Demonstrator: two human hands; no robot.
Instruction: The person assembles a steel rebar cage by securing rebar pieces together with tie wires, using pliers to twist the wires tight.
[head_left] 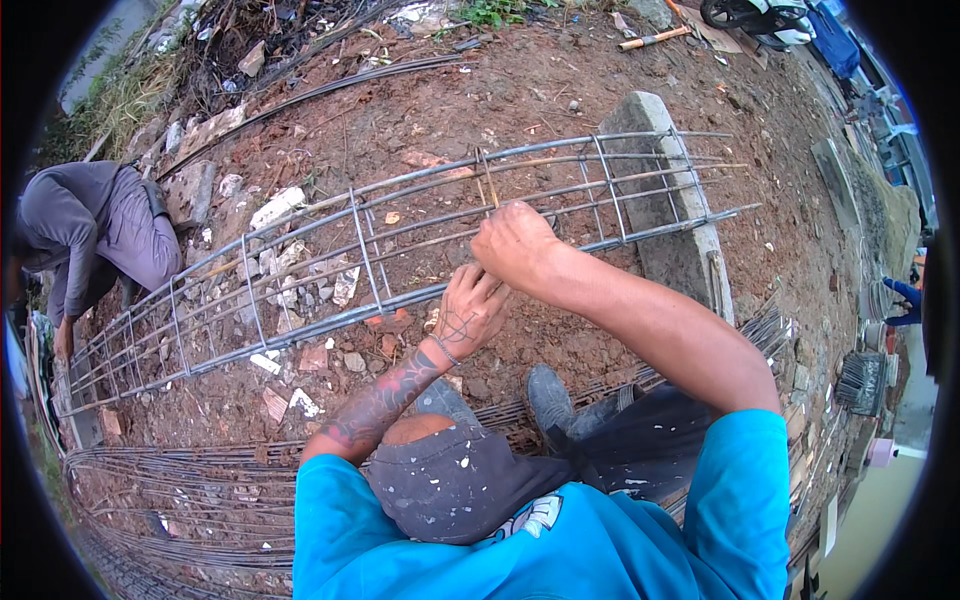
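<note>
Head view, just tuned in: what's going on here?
The person's right hand and left hand are close together at the near side of a long steel rebar cage; what the fingers grip is hidden. The cage's right end lies across a concrete slab. A co-worker bends low by its left end, one hand down there.
</note>
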